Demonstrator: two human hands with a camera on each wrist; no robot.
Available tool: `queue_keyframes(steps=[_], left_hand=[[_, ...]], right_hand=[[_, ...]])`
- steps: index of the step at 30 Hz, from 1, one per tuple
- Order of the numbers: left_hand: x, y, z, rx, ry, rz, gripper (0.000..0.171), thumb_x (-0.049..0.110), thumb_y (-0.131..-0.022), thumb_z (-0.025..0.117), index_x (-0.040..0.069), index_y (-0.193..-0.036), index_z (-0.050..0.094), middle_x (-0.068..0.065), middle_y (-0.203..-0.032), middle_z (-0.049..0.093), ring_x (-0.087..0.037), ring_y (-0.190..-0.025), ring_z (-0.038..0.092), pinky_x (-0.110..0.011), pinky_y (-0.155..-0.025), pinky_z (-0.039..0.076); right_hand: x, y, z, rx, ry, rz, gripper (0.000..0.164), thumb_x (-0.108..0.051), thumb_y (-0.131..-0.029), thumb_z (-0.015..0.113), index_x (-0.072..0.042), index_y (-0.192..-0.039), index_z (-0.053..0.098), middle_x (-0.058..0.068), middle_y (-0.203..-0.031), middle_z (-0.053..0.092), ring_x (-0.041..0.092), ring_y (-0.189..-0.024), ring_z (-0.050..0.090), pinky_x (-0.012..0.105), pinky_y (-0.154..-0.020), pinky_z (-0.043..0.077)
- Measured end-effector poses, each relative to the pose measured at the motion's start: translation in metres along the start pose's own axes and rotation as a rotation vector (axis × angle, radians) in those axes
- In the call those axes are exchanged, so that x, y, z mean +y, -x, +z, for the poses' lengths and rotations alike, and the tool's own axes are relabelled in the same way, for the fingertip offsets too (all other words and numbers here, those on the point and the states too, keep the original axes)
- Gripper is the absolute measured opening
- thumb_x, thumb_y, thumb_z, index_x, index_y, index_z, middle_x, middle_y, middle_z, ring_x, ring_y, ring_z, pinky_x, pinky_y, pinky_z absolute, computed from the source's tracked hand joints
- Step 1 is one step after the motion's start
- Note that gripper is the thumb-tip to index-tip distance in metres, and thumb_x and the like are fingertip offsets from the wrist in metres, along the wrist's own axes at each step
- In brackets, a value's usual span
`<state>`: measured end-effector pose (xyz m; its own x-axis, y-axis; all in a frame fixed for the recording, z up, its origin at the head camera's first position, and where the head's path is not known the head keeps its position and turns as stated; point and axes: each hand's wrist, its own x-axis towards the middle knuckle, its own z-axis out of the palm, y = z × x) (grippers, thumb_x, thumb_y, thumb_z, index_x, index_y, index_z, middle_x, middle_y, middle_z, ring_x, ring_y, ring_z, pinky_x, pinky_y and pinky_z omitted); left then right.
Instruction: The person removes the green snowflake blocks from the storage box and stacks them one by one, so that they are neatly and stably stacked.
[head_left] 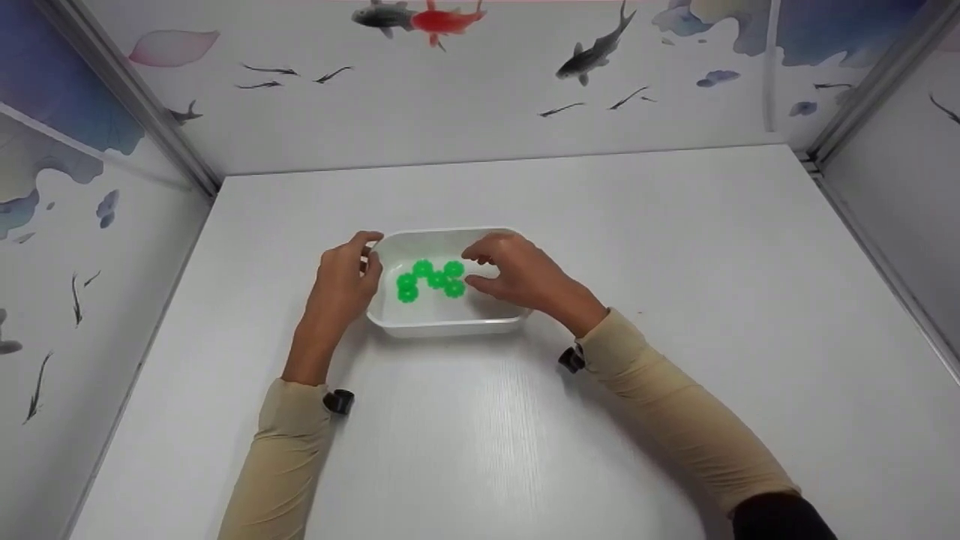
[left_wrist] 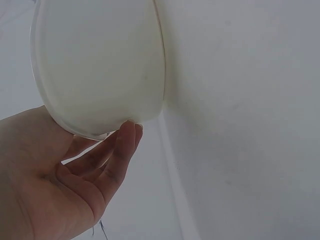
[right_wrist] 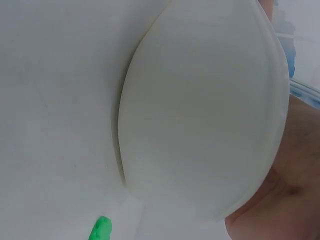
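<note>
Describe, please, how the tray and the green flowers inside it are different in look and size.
Colour: the tray is white, while the flowers are bright green.
Size: the tray is much larger; each flower covers only a small part of its floor.
Shape: the tray is oblong with raised walls, while the flowers have small, scalloped, roundish outlines.
Shared: tray and flowers each look plain, in one colour.

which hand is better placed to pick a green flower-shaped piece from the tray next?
Likely the right hand: it hovers open over the white tray, beside the green flower-shaped pieces. The left hand grips the tray's left end, so it seems better suited to steadying.
</note>
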<state>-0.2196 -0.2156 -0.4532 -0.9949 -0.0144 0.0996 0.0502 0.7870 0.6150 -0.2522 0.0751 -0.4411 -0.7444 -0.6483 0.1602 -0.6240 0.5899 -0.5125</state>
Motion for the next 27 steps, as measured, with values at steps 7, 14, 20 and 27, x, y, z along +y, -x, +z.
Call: queue_keyframes(steps=[7, 14, 20, 27], left_hand=[[0.001, 0.0, 0.001, 0.003, 0.0, 0.011, 0.041, 0.012, -0.112, 0.054, 0.008, -0.153, 0.058, -0.019, -0.13, 0.074, -0.029, -0.107, 0.076, -0.043, -0.089, 0.064], [0.001, 0.001, 0.001, 0.003, 0.001, 0.011, 0.041, 0.013, -0.112, 0.053, 0.007, -0.153, 0.058, -0.019, -0.13, 0.075, -0.029, -0.107, 0.076, -0.043, -0.09, 0.064], [0.0, 0.002, 0.001, 0.01, 0.006, 0.016, 0.041, 0.012, -0.112, 0.053, 0.006, -0.153, 0.057, -0.019, -0.13, 0.075, -0.029, -0.106, 0.076, -0.044, -0.091, 0.065], [0.0, 0.001, 0.001, 0.018, 0.008, 0.015, 0.041, 0.013, -0.112, 0.053, 0.007, -0.153, 0.058, -0.019, -0.13, 0.075, -0.028, -0.106, 0.076, -0.044, -0.09, 0.065]], right_hand=[[-0.006, -0.005, 0.009, -0.063, 0.033, 0.055, 0.035, -0.021, -0.1, 0.079, -0.005, -0.13, 0.078, 0.01, -0.124, 0.079, 0.024, -0.111, 0.073, 0.04, -0.098, 0.063], [-0.012, -0.01, 0.015, -0.107, 0.047, 0.1, 0.032, -0.021, -0.1, 0.078, -0.005, -0.127, 0.079, 0.011, -0.119, 0.079, 0.023, -0.108, 0.072, 0.041, -0.097, 0.062], [-0.014, -0.013, 0.02, -0.133, 0.069, 0.118, 0.028, -0.02, -0.098, 0.075, -0.006, -0.123, 0.08, 0.008, -0.112, 0.078, 0.022, -0.101, 0.066, 0.042, -0.092, 0.06], [-0.018, -0.017, 0.024, -0.143, 0.107, 0.156, 0.03, -0.023, -0.097, 0.078, -0.006, -0.121, 0.08, 0.006, -0.111, 0.076, 0.021, -0.097, 0.061, 0.04, -0.089, 0.058]])
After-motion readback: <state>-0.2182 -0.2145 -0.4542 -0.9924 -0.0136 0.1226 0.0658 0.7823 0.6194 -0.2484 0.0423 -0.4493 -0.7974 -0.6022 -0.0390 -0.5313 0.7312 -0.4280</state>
